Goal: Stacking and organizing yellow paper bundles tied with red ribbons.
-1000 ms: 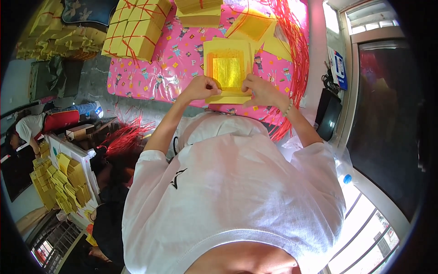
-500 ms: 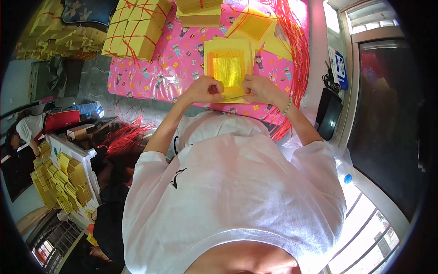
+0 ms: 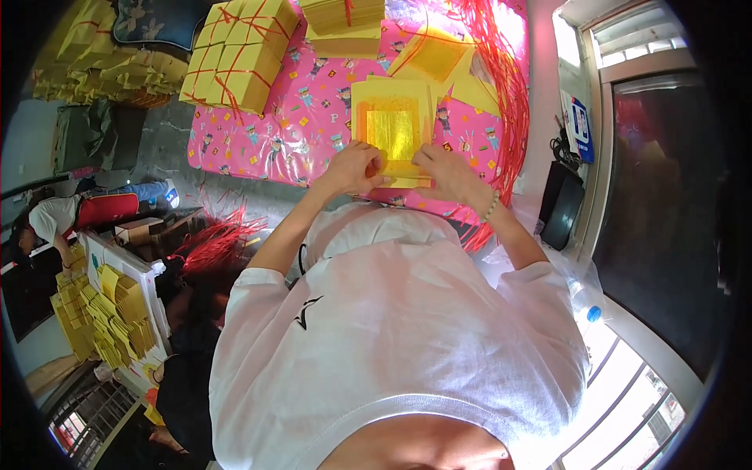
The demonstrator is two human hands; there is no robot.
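Observation:
A stack of yellow paper sheets (image 3: pixel 389 124) lies in front of me on the pink patterned table cover, its top sheet bearing a shiny gold square in an orange border. At the near left corner is my left hand (image 3: pixel 354 169), fingers curved over the sheet and thumb apart from them along the near edge. My right hand (image 3: pixel 453 178) rests at the near right corner, fingers spread on the paper and thumb lower down. Neither hand is closed on the sheets.
Bundles of yellow paper (image 3: pixel 239 55) tied with red string stand at the far left. Another yellow stack (image 3: pixel 342 23) sits at the back. Long red strings (image 3: pixel 509 117) hang along the right side. At left, a person (image 3: pixel 55 215) is beside a table with yellow paper piles (image 3: pixel 117 313).
Both hands have loosened from a pinch on the near edge of the paper. The right fingers have spread, and the near edge now lies flatter.

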